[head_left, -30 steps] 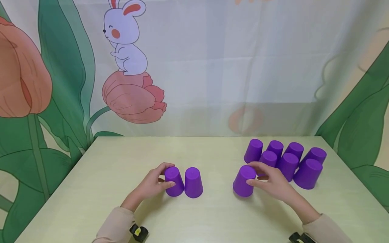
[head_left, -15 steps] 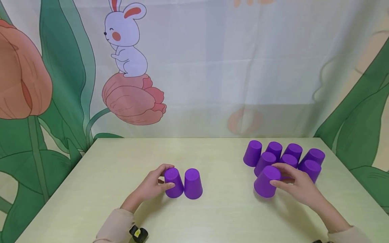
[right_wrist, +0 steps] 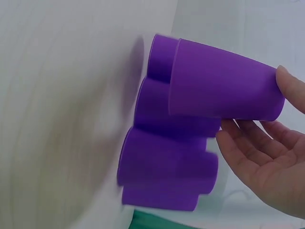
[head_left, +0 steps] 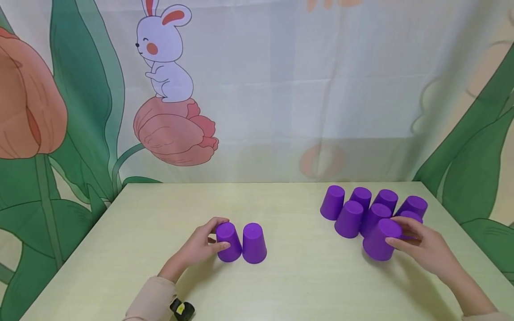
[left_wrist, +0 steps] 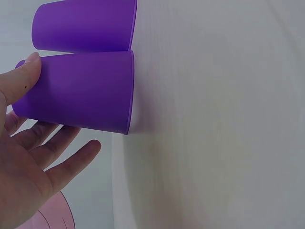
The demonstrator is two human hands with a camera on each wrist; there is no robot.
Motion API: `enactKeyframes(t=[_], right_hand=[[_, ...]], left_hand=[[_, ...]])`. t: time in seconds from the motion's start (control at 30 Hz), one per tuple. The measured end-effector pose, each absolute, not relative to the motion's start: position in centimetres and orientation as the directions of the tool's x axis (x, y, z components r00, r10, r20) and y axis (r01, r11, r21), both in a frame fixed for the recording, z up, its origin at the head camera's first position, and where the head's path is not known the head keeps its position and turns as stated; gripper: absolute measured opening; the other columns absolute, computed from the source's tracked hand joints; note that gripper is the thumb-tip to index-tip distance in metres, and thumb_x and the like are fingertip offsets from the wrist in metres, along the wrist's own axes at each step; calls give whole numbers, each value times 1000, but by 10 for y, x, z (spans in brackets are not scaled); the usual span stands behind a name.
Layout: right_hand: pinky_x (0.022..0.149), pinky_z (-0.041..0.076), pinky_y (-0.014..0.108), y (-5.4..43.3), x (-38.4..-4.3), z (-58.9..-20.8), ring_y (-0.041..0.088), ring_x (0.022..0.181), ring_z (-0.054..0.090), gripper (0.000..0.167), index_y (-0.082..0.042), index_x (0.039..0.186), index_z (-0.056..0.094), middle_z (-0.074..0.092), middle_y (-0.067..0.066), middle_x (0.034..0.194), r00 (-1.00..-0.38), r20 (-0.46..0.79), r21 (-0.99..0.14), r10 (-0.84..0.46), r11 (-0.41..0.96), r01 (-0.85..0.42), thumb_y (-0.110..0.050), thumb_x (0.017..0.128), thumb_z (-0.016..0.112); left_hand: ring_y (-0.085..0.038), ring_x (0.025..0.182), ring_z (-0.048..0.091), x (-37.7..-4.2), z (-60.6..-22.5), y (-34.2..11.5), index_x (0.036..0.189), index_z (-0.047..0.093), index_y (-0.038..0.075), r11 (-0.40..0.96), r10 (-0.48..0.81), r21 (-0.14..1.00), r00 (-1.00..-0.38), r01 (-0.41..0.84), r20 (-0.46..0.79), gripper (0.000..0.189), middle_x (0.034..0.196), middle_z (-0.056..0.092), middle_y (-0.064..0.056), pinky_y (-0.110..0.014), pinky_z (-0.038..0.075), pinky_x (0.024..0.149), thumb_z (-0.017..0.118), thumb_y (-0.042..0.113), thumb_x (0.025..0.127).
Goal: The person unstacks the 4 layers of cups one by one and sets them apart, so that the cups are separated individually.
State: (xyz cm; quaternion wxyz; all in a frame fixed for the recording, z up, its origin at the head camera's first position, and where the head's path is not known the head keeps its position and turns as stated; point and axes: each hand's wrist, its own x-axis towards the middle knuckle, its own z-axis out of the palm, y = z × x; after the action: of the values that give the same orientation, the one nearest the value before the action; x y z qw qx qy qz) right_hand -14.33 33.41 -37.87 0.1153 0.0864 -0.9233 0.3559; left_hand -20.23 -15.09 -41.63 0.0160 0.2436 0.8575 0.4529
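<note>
My left hand [head_left: 199, 244] grips an upside-down purple cup [head_left: 229, 243] near its base, with the thumb on the near side. In the left wrist view, that cup [left_wrist: 78, 93] has its rim at the table. Close beside it on the right stands a second purple cup [head_left: 254, 244]. My right hand [head_left: 427, 245] holds another upside-down purple cup [head_left: 380, 243] by its upper end, thumb in front. In the right wrist view, this held cup [right_wrist: 224, 81] is off the table, in front of other purple cups.
Several purple cups [head_left: 348, 220] stand upside down in two rows at the back right; the right hand and its cup partly hide the front row. A pale table [head_left: 172, 200] meets a printed curtain [head_left: 261, 89] behind. A black strap device [head_left: 182, 308] lies by the left sleeve.
My right hand has moved to the right with its cup, from the middle of the table to in front of the cup group. The left hand has stayed on its cup.
</note>
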Motion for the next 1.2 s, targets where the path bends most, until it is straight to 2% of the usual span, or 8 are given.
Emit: enactKeyframes(t=[0.13, 0.43, 0.73, 1.07, 1.2], right_hand=[[67, 46, 15, 344, -144, -382, -16, 82, 47, 48, 1, 122, 50, 58, 21, 109, -959, 278, -632, -54, 742, -225, -22, 84, 67], [67, 43, 10, 359, -143, -390, -20, 83, 42, 56, 5, 127, 45, 53, 27, 118, -968, 251, -638, -21, 748, -182, -24, 85, 65], [66, 44, 13, 364, -144, -399, -19, 81, 43, 55, 9, 123, 46, 55, 29, 112, -973, 229, -644, -27, 746, -172, -23, 84, 67], [66, 45, 16, 365, -145, -402, -18, 80, 44, 54, 8, 122, 48, 58, 25, 109, -976, 214, -628, -27, 761, -159, -25, 83, 67], [66, 44, 15, 364, -143, -400, -20, 81, 41, 57, 8, 125, 46, 56, 27, 112, -979, 204, -628, -13, 766, -141, -27, 83, 67]], left_hand=[[-26, 98, 56, -207, -422, -154, 125, 44, 2, 466, 438, 785, -877, 408, 196, 49, 112, 58, -10, -37, 48, 78, 67, 13, 83], [-25, 98, 56, -206, -421, -154, 124, 45, 6, 473, 423, 785, -885, 400, 196, 48, 111, 58, -8, -39, 48, 78, 67, 12, 82], [-28, 98, 56, -202, -414, -151, 124, 44, 1, 468, 431, 785, -880, 406, 198, 47, 112, 58, -13, -40, 48, 78, 66, 9, 83], [-26, 96, 57, -206, -421, -154, 123, 45, 3, 464, 445, 772, -868, 435, 222, 46, 111, 58, -11, -38, 48, 77, 67, 11, 83], [-27, 97, 57, -205, -419, -153, 123, 45, 2, 456, 447, 777, -867, 434, 222, 47, 111, 58, -11, -38, 48, 77, 67, 11, 83]])
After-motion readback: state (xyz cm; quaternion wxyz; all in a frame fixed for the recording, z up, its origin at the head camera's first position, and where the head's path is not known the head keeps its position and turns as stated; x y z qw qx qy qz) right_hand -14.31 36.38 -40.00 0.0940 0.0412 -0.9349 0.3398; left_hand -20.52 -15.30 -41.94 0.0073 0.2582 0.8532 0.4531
